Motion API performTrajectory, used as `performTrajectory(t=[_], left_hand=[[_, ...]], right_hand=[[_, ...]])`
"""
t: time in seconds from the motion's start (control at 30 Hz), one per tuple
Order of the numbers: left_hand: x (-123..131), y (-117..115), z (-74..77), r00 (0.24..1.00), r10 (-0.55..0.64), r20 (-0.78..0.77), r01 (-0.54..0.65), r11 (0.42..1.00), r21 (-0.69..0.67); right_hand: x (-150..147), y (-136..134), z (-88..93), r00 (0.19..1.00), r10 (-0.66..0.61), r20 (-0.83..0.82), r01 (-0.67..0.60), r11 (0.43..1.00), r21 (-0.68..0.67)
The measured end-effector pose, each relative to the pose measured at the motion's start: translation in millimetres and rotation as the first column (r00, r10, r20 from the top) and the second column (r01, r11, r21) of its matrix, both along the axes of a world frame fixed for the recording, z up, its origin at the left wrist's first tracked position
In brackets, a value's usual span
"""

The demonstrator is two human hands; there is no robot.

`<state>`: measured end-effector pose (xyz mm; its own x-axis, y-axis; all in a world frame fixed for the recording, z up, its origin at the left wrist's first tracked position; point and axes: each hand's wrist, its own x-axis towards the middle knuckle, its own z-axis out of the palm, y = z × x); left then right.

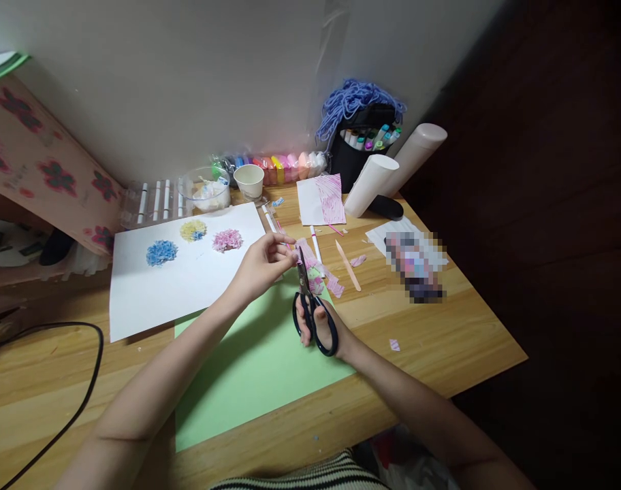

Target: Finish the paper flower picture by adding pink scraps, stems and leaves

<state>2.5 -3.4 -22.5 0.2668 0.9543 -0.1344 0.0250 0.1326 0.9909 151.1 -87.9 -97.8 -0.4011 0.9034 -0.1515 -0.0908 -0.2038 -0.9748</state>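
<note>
Black scissors (303, 275) are in the head view, above the green sheet (239, 391); the right hand (338, 331) is closed on their loops. The left hand (264, 262) seems to pinch a small pink paper (297, 249) just beside the blade tips. Because these are so near, a slip could cut a fingertip. Light scraps (333, 286) close by could be scattered, if a wrist brushes them.

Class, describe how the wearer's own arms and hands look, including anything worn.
The left hand and right hand are ungloved. The left forearm and right forearm show no sleeves, watch or bracelet. A garment with dark and pale stripes shows below.
</note>
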Motion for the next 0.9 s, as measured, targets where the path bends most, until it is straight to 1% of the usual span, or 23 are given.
performTrajectory(t=[0.13, 0.37, 0.47, 0.57, 0.67, 0.77, 0.83, 0.9], left_hand=[[0, 0, 1.0, 1.0, -0.008, 0.0, 0.008, 0.999, -0.042], [0, 0, 2.6, 1.0, -0.009, -0.009, 0.009, 0.999, -0.052], [0, 0, 5.1, 1.0, -0.021, -0.018, 0.02, 0.998, -0.054], [-1, -1, 8.1, 0.998, -0.046, -0.035, 0.045, 0.998, -0.038], [-3, -1, 10.7, 0.997, -0.068, -0.034, 0.067, 0.998, -0.017], [-4, -1, 12.6, 0.995, -0.099, 0.001, 0.099, 0.995, -0.003], [-5, -2, 13.4, 0.987, -0.157, 0.035, 0.158, 0.987, -0.015], [-4, -4, 13.6, 0.966, -0.25, 0.06, 0.253, 0.967, -0.037]], right_hand=[[2, 2, 1.2, 1.0, 0.0, 0.0, 0.0, 1.0, -0.001], [4, 5, 10.7, 1.0, 0.007, 0.029, -0.006, 0.999, -0.04], [6, 4, 9.5, 0.999, 0.009, 0.041, -0.008, 1.0, -0.03], [6, 5, 7.3, 1.0, -0.013, 0.003, 0.013, 0.999, -0.04], [5, 12, 9.0, 0.996, -0.068, -0.059, 0.059, 0.988, -0.143], [7, 22, 15.3, 0.982, -0.168, -0.091, 0.136, 0.948, -0.286], [10, 29, 20.3, 0.953, -0.28, -0.115, 0.235, 0.923, -0.306], [15, 34, 24.9, 0.912, -0.385, -0.138, 0.341, 0.902, -0.265]])
